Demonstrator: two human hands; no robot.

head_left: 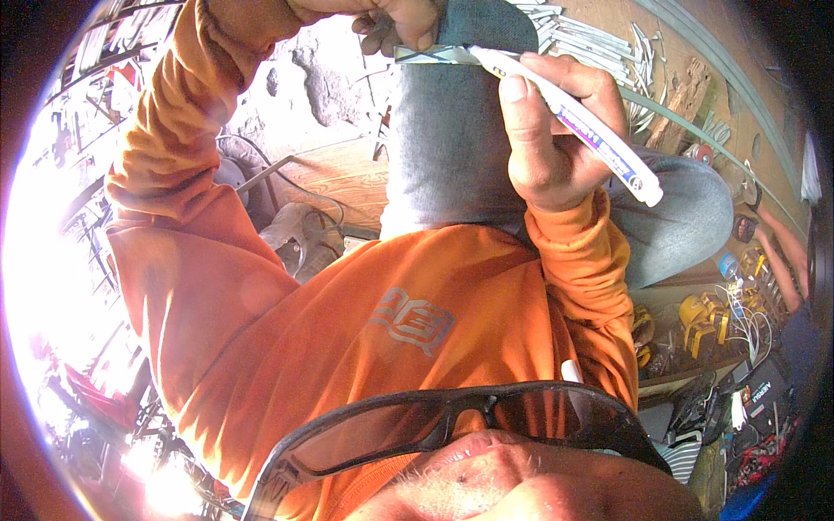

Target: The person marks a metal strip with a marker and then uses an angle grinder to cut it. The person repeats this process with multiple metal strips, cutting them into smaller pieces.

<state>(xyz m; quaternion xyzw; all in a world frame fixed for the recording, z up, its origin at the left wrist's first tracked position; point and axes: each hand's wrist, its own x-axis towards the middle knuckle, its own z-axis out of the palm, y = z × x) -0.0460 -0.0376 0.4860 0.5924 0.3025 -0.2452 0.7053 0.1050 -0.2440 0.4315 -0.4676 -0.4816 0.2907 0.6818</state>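
My right hand (556, 143) is closed around a white marker pen (612, 156), thumb on top and fingers beneath. The pen slants up to the left, its tip at the right end of a short, flat, pale strip (434, 56). Dark crossing lines show on that strip, which lies across my leg in grey-blue jeans (452, 139). At the top edge my left hand (401, 22) has its fingers bent down at the strip's left part, pinching it; part of this hand is cut off by the frame.
Loose white strips (591, 43) are piled beyond my leg, and long bars (730, 52) curve along the upper right. A wooden board (339, 182) with a cable lies at left. Yellow tools (704, 317) sit at lower right, near another person's arm (786, 260). Glare whitens the far left.
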